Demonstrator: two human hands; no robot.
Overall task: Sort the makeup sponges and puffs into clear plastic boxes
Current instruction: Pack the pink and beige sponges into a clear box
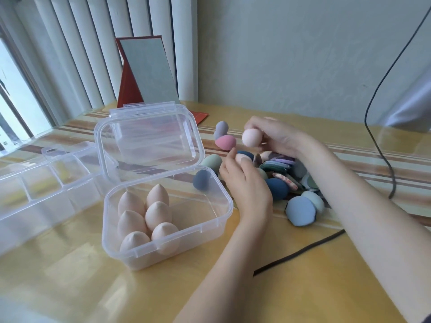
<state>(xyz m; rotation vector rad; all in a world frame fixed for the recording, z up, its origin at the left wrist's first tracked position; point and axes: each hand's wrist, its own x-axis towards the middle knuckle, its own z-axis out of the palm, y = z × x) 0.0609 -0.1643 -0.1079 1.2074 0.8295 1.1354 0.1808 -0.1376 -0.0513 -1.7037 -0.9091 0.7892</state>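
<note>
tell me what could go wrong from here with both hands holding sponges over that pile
1. The left hand and right hand each hold a beige sponge close together above the pile; a wrist could nudge loose puffs off the heap.
2. The six sponges stand upright in the open box; dropping more in carelessly may topple them.
3. The black cable lies by the right forearm and could snag.

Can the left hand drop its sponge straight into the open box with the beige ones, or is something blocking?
Probably yes. The left hand holds a beige sponge just right of the open box, whose lid stands back and whose right half is bare.
</note>
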